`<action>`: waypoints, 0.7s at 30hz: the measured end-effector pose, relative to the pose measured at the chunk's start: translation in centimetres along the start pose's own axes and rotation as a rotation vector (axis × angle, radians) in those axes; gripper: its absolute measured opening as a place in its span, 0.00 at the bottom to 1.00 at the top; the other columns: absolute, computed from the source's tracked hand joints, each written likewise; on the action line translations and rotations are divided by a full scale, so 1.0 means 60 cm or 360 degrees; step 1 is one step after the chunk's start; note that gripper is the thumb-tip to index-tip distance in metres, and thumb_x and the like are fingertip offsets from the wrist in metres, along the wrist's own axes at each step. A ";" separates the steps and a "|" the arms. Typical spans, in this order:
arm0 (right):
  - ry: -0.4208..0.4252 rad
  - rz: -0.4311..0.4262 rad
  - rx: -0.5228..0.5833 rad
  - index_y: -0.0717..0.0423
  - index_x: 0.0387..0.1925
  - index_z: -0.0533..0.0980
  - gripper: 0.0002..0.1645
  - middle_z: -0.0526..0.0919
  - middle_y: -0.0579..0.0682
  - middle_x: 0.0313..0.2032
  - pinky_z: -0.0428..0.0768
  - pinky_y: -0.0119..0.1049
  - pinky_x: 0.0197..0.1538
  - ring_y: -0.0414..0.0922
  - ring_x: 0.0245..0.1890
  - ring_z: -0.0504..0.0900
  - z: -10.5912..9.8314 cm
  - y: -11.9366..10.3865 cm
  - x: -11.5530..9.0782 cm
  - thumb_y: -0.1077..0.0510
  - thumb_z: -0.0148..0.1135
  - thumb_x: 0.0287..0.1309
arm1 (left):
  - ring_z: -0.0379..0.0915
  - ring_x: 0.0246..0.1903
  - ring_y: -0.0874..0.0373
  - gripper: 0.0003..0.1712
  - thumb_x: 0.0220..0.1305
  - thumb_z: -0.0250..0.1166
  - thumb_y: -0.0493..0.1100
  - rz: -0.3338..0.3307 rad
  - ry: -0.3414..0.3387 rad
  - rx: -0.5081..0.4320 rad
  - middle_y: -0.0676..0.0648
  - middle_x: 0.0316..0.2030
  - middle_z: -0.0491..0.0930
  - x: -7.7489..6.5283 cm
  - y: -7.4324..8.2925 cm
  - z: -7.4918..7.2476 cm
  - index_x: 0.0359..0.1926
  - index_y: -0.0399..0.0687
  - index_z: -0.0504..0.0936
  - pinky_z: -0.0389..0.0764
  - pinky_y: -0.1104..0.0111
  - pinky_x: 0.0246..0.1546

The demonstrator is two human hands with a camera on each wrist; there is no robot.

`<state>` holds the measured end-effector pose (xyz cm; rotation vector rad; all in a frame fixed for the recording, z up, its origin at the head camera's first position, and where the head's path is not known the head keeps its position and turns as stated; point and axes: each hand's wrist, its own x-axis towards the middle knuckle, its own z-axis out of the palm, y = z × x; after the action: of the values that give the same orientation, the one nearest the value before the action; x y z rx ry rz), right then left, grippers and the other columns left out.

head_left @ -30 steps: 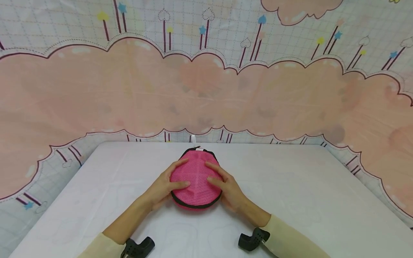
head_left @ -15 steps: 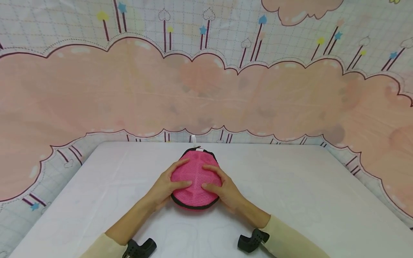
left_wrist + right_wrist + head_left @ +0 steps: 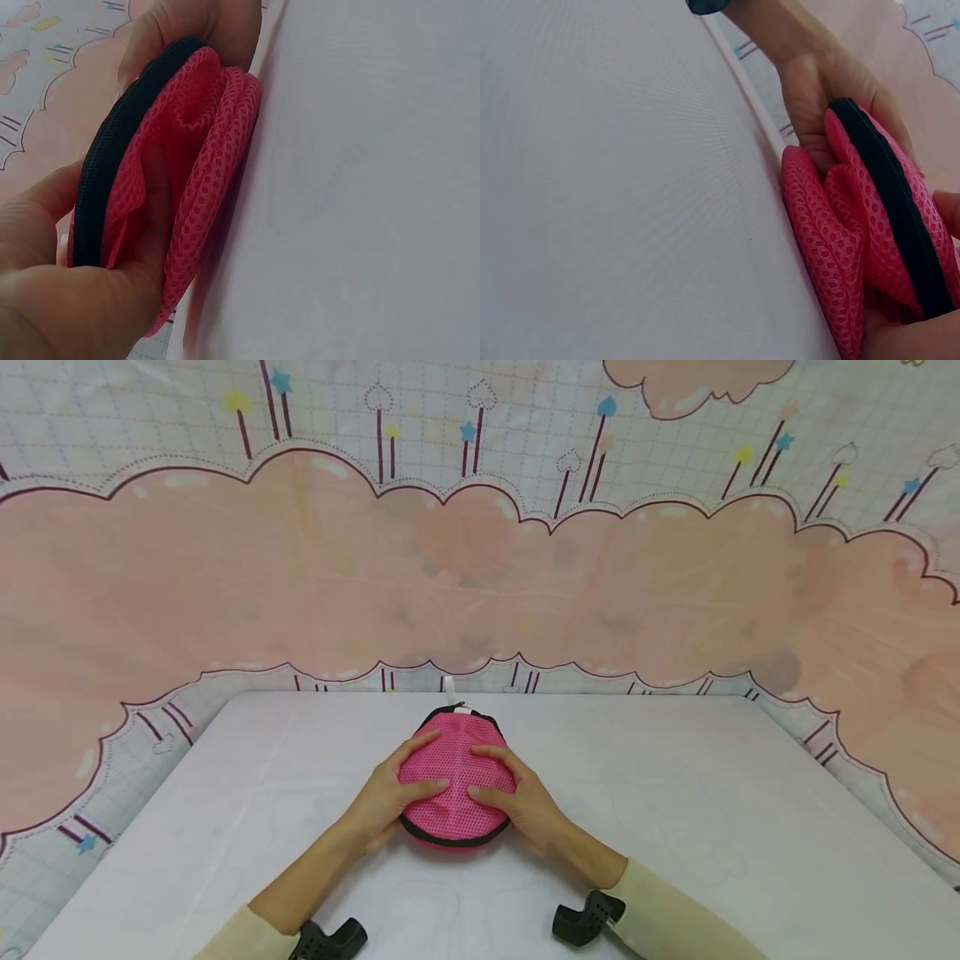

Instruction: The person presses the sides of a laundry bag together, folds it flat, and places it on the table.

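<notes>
A pink mesh pouch (image 3: 457,814) with black edging sits low over the middle of the white table. On its left side my left hand (image 3: 386,789) grips it, thumb and a finger spread across the front. The right hand (image 3: 528,797) holds the opposite side in much the same way. In the left wrist view, fingers reach into a fold of the pink mesh (image 3: 217,150) under the dark band (image 3: 105,172). The right wrist view shows the mesh sides (image 3: 821,232) puckered between both hands. Fingers behind the pouch are hidden in the head view.
The white-covered table (image 3: 712,793) stretches out on both sides of the hands. Behind it hangs a peach and white patterned cloth (image 3: 480,577). A small white tab (image 3: 449,685) stands at the table's far edge, behind the pouch. Black wrist devices (image 3: 588,918) sit below the forearms.
My right hand has shifted slightly left, its thumb and finger farther over the pouch's front. The left hand has edged slightly right. Both keep hold of the pouch.
</notes>
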<state>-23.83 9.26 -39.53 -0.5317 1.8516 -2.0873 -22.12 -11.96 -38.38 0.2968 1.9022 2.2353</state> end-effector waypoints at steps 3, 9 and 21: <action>0.0005 0.0000 -0.0007 0.49 0.63 0.68 0.32 0.61 0.53 0.65 0.73 0.37 0.56 0.50 0.59 0.69 0.000 0.001 0.000 0.62 0.65 0.57 | 0.61 0.62 0.44 0.41 0.60 0.66 0.33 0.0001 -0.0006 -0.0008 0.41 0.69 0.51 0.000 -0.002 0.000 0.70 0.58 0.61 0.73 0.62 0.54; -0.0006 -0.0016 -0.0024 0.49 0.63 0.67 0.32 0.61 0.53 0.65 0.74 0.37 0.55 0.50 0.58 0.70 0.002 0.000 -0.002 0.63 0.65 0.58 | 0.58 0.64 0.45 0.41 0.60 0.67 0.34 0.0000 -0.0014 0.0020 0.42 0.70 0.51 0.000 -0.004 -0.005 0.71 0.57 0.60 0.71 0.63 0.56; -0.0031 -0.0017 -0.0003 0.49 0.64 0.66 0.32 0.60 0.54 0.65 0.74 0.37 0.55 0.50 0.58 0.70 0.004 -0.003 -0.004 0.62 0.64 0.59 | 0.52 0.67 0.46 0.41 0.61 0.66 0.35 -0.0001 -0.0026 0.0036 0.46 0.72 0.45 0.000 -0.005 -0.008 0.71 0.58 0.60 0.67 0.64 0.59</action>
<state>-23.53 9.20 -39.32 -0.5613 1.8443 -2.0799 -22.24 -12.37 -38.74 0.3169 1.9202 2.2053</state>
